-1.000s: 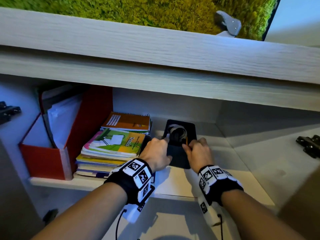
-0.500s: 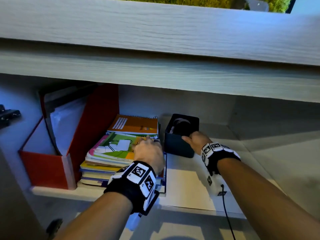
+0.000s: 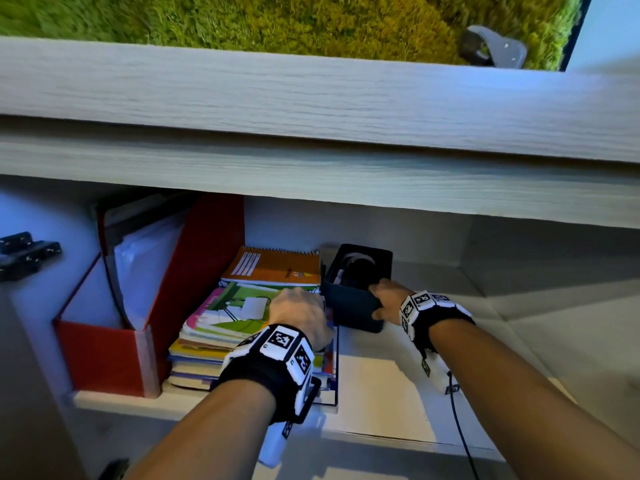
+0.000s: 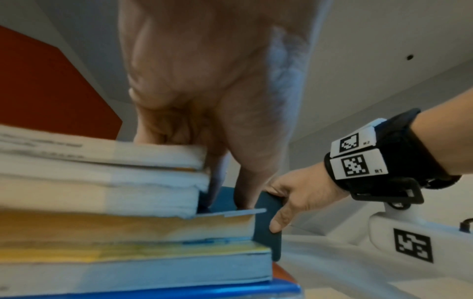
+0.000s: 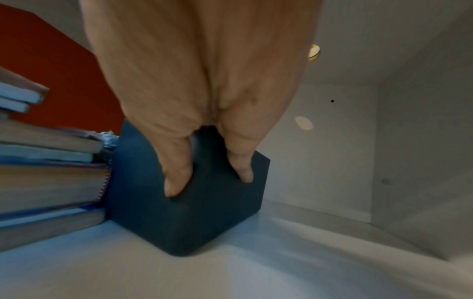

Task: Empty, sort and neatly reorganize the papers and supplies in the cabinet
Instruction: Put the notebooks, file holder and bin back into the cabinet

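The right hand (image 3: 386, 299) had its grip on the dark box (image 3: 353, 306), fingers (image 5: 176, 182) curled down over the near rim and pressed on the front wall. The box sat upright on the cabinet shelf (image 3: 377, 400), just right of the stack of books (image 3: 221, 327) and touching it, from what the right wrist view showed. Something round and dark was inside it, too dim to tell what. The left hand (image 3: 301, 317) was on top of the stack's right edge, fingers (image 4: 245, 178) bent down over the side of the upper books, so grasping the stack rather than loose. An orange spiral notebook (image 3: 273, 268) lay behind the green-covered top book. A red file holder (image 3: 104, 355) full of white papers (image 3: 145, 268) stood left of the stack.
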